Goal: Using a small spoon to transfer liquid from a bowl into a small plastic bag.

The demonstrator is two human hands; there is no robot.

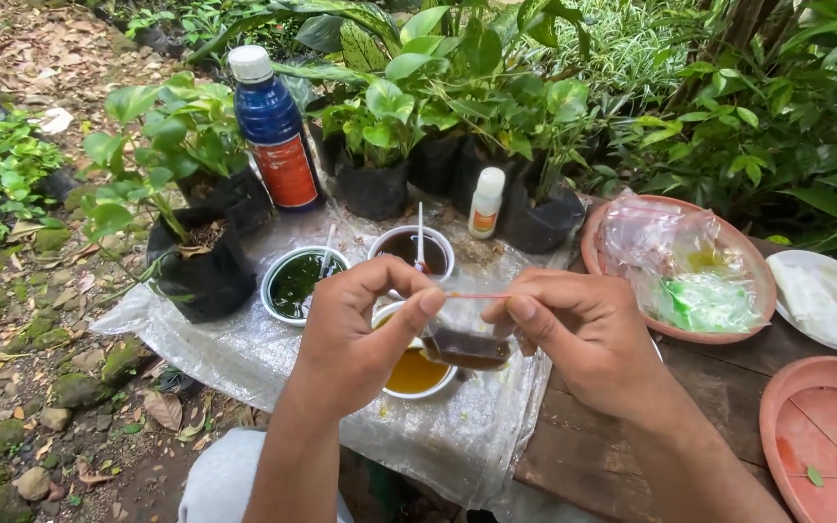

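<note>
**A:** On my head feed, the left hand (360,324) and right hand (578,334) each pinch a top corner of one small clear plastic bag (465,334), fingers closed tight on its rim. The bag hangs between them above the table, dark brown liquid pooled in its bottom.

**B:** How many bowls do you count?

**A:** Three round white ones on the plastic sheet (457,426): the green-liquid bowl (297,283), the brown-liquid bowl (411,252), and the yellow-liquid bowl (417,373), half hidden behind the bag and my left hand. Two thin white sticks stand in the first two.

**B:** Bottles?

**A:** Two: a tall blue bottle (273,126) with a white cap and orange label, and a small white dropper bottle (485,203).

**B:** To the right?

**A:** Two terracotta-coloured saucers: the far saucer (675,329) holds crumpled clear bags with something green inside that I can't make out; the near saucer (825,436) is cut off by the frame. One white plate (825,300) lies between them. Black grow bags (205,271) of leafy plants stand behind.
</note>
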